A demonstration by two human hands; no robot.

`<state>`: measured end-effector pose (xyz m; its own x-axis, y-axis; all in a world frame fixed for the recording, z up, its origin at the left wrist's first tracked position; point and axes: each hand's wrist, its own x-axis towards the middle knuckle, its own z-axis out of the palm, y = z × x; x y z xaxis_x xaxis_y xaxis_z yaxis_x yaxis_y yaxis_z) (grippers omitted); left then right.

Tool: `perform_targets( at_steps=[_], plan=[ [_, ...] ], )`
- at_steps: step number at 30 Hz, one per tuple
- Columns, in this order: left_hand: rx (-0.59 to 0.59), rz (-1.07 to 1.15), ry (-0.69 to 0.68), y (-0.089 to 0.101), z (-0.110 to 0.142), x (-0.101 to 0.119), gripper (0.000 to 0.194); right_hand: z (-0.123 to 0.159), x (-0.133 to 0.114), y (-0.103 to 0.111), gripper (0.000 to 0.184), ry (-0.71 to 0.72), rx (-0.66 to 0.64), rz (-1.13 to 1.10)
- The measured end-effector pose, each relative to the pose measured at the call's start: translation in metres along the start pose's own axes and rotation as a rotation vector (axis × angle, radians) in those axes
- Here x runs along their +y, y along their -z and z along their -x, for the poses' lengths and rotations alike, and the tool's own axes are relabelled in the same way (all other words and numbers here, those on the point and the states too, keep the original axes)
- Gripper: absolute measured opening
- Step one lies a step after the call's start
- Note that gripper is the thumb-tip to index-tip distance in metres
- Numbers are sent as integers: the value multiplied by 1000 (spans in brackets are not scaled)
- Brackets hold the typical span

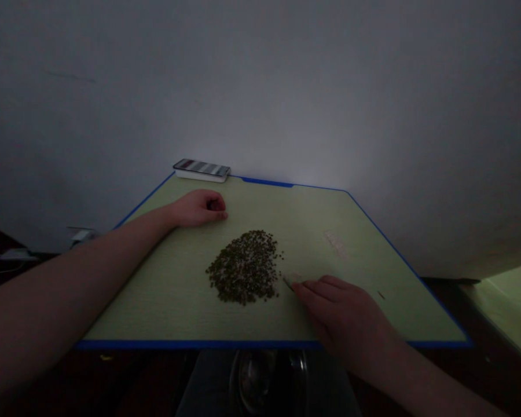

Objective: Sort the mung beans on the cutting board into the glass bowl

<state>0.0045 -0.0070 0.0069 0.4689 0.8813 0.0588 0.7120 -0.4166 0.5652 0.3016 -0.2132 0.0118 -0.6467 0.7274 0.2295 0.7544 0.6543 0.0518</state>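
A loose pile of small dark green-brown beans or seeds, with pale grains mixed in, lies on the table. My left hand rests on the tabletop beyond the pile's left side, fingers loosely curled, and I see nothing in it. At the pile's right edge, my right hand pinches a thin pointed tool whose tip points at the beans. Most of that tool is hidden by the fingers, so its kind is unclear. A small pale patch of grains lies just beyond the right fingertips.
Another patch of whitish grains is spread on the table's right side. Nearer the right edge lies a small brown sliver. A phone sits on a white box at the back left corner. Behind the table stands a wall.
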Motion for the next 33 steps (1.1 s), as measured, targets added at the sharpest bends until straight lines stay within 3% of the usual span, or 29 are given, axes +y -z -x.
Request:
perform_targets(
  at_steps=[8, 20, 33],
  plan=[
    [8, -10, -16, 0, -1, -2, 33, -1, -6, 1, 43, 24, -47, 33],
    [23, -9, -31, 0, -1, -2, 31, -3, -3, -5, 40, -8, 60, 114],
    [7, -9, -23, -1, -2, -6, 32, -12, -7, -7, 40, -34, -3, 118]
  ],
)
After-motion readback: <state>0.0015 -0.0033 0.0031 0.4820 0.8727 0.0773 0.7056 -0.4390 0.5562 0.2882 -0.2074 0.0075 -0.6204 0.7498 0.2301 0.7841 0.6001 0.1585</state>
